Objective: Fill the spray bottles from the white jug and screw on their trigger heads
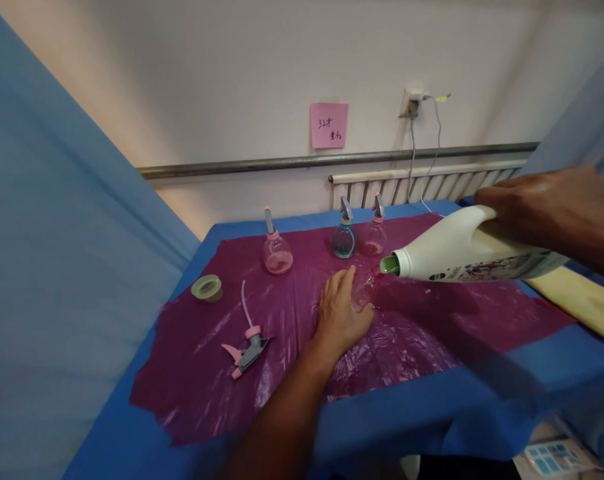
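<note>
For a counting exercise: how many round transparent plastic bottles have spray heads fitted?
3: a pink-collared bottle left of the others, a blue-tinted, grey-headed bottle in the middle, and a second pink-collared bottle right of it.

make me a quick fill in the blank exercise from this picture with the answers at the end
The right hand tilts the jug, its ____ spout pointing toward the left hand. Bottles fitted with spray heads number ____. The note on the wall is ____. The yellow cloth lies near the picture's ____ edge.

Missing words: green; three; pink; right.
</note>
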`<state>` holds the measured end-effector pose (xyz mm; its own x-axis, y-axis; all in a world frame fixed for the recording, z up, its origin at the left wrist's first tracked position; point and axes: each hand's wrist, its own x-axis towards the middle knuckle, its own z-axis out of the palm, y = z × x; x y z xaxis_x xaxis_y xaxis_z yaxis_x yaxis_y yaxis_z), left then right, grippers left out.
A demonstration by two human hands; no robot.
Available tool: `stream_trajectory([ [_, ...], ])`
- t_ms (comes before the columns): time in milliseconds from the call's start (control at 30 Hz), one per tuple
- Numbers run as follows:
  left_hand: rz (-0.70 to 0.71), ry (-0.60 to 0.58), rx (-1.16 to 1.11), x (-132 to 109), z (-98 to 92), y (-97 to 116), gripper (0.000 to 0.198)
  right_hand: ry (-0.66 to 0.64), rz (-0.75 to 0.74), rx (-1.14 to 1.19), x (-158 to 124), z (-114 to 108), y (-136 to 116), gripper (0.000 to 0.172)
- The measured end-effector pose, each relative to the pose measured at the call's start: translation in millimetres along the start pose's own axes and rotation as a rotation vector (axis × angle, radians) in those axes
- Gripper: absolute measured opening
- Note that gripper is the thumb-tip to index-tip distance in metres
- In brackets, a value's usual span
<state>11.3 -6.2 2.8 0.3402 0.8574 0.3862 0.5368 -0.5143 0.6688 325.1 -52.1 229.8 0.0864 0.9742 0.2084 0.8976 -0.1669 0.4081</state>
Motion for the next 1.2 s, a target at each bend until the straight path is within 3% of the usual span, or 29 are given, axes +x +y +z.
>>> stream_trajectory([
  [233,-0.018,0.010,0.001,0.9,0.9,-0.1,0.084,0.008,0.021,-0.007,-1.2,6.6,1.2,0.011],
  [500,-0.066,0.036,-0.028,2.3,-0.6,0.8,0.077,0.086,0.079,0.021,-0.5,65.4,-1.0,0.024],
  [667,-0.109,0.046,-0.062,2.9,-0.7,0.9,0.078,0.154,0.205,0.282,4.1,97.7,-5.7,0.035],
  [933,-0.254,0.007,-0.086,3.6,-1.7,5.1,0.081,0.219,0.576,1.096,0.9,125.3,-10.8,0.015],
  [1067,-0.306,-0.032,-0.094,4.9,-4.0,8.8,0.082,0.314,0.711,1.363,2.1,162.5,-19.1,0.020],
  [1200,-0.341,-0.045,-0.104,6.8,-5.8,11.4,0.083,0.397,0.775,1.409,8.3,202.7,-21.9,0.034],
])
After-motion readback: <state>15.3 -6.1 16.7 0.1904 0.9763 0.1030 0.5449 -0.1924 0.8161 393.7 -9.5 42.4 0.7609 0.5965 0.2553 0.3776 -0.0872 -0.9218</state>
